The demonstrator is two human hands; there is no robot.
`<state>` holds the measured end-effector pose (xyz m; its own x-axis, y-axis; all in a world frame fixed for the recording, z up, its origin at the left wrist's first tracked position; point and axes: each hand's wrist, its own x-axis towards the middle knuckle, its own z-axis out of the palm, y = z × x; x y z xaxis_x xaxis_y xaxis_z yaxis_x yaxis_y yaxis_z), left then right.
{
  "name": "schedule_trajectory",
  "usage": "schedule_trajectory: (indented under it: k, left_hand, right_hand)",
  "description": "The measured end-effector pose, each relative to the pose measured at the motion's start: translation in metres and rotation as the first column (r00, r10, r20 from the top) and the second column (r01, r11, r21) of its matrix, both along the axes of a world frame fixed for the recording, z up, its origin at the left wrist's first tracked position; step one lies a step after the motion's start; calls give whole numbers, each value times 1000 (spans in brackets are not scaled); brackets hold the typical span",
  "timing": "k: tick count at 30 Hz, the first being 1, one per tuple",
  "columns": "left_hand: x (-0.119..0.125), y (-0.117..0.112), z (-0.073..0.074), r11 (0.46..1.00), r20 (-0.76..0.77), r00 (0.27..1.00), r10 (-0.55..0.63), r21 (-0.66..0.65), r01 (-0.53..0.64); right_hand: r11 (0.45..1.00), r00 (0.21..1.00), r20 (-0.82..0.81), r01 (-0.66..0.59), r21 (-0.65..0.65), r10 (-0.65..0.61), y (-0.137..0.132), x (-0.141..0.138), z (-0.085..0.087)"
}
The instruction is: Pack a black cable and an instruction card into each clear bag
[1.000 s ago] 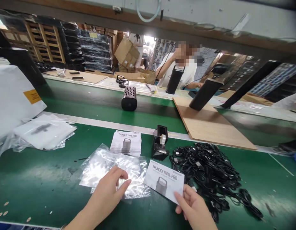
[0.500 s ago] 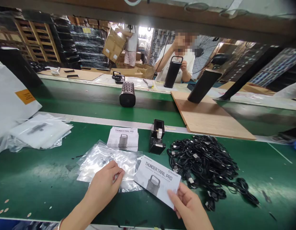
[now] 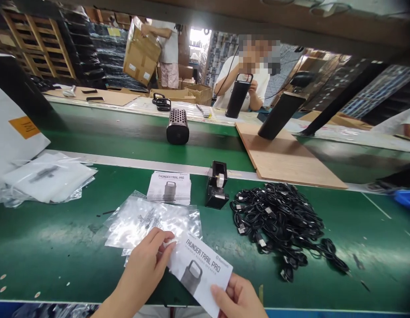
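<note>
My right hand (image 3: 240,297) grips the lower right corner of a printed booklet (image 3: 202,273), thumb on top. The cover reads "Thunder Trail Pro" and shows a speaker. My left hand (image 3: 148,265) is closed, thumb and forefinger pinched at the near edge of a clear plastic bag (image 3: 128,221), right beside the booklet's left end. Whether that end is inside the bag, I cannot tell. More clear bags lie under it. Just behind them is a stack of the same booklets (image 3: 168,189).
A black tape dispenser (image 3: 217,185) stands beside the stack, with a heap of black USB cables (image 3: 278,221) to its right. White packets (image 3: 42,176) lie at left. Beyond are a speaker (image 3: 177,127), a wooden board (image 3: 291,159) and a co-worker (image 3: 244,88) handling another speaker.
My right hand has brought the booklet left and nearer to me, against my left fingers. The whole view has shifted slightly. In the background, a person's carton has moved left.
</note>
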<state>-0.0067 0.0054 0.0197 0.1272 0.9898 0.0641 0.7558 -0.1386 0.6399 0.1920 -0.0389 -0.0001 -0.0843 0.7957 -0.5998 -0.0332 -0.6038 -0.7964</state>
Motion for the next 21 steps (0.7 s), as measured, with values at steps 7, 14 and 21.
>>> schedule_trajectory:
  k: [7, 14, 21]
  left_hand:
    - [3, 3, -12, 988, -120, 989, -86, 116, 100]
    - [3, 4, -8, 990, -57, 991, -125, 62, 129]
    - [9, 5, 5, 978, 98, 977, -189, -71, 196]
  right_hand:
    - [958, 958, -18, -285, 41, 285, 23, 9, 30]
    - [980, 975, -102, -196, 42, 200, 35, 3, 31]
    - [843, 913, 358, -341, 416, 193, 60, -35, 29]
